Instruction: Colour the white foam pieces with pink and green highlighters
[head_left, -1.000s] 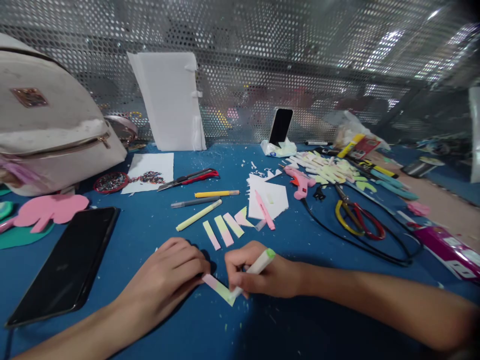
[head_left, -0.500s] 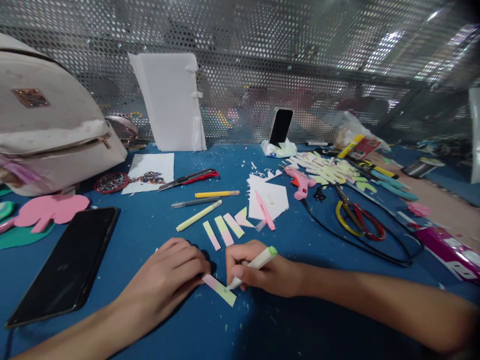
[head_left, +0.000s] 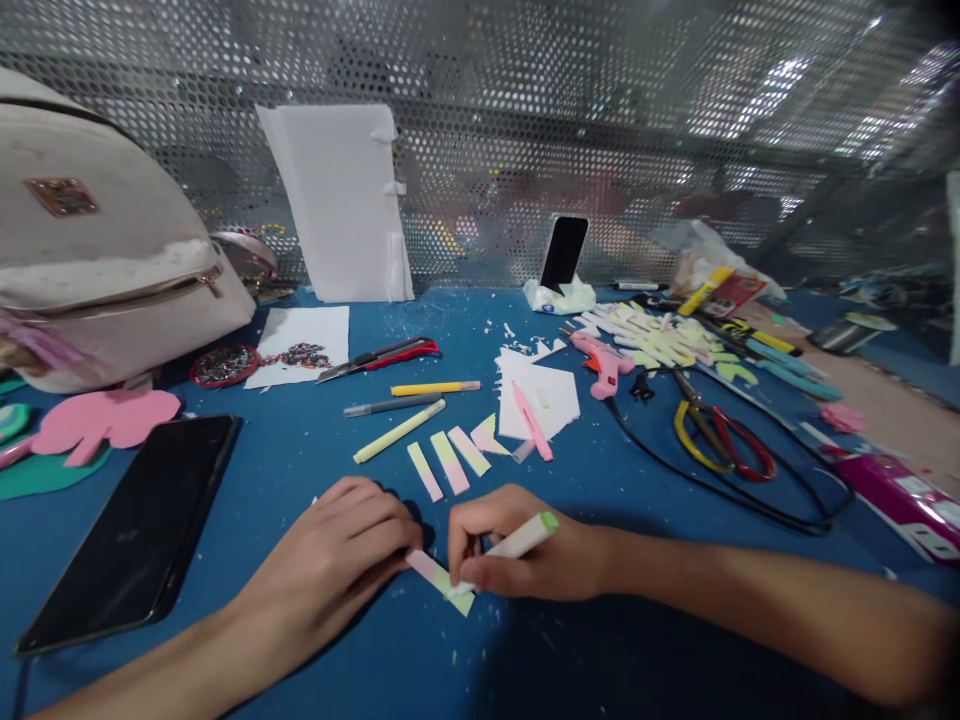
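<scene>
In the head view, my right hand (head_left: pixel 517 545) is closed around a white marker (head_left: pixel 523 537) with a green end. The marker's tip rests on a small pink-and-green strip (head_left: pixel 431 572), which looks like paper or foam. My left hand (head_left: pixel 349 545) lies on the table with its fingers together, pressing the strip's pink end; its fingertips are partly hidden. Just beyond my hands lie several similar strips (head_left: pixel 450 463) and a notched piece (head_left: pixel 489 436). A light yellow-green marker (head_left: pixel 399 430), a grey pen (head_left: pixel 394 404) and a yellow pen (head_left: pixel 435 388) are behind them.
Left are a phone (head_left: pixel 135 530), pink cutout (head_left: pixel 112 420) and backpack (head_left: pixel 105 240). A box cutter (head_left: pixel 379 358) and white sheet (head_left: pixel 540 400) with a pink marker (head_left: pixel 531 420) lie mid-table. Right are a glue gun (head_left: pixel 604 362), its black cord, and scissors (head_left: pixel 720 440).
The marker's tip has moved slightly along the strip, and my right hand has tilted the marker lower. My left hand stays on the strip's pink end.
</scene>
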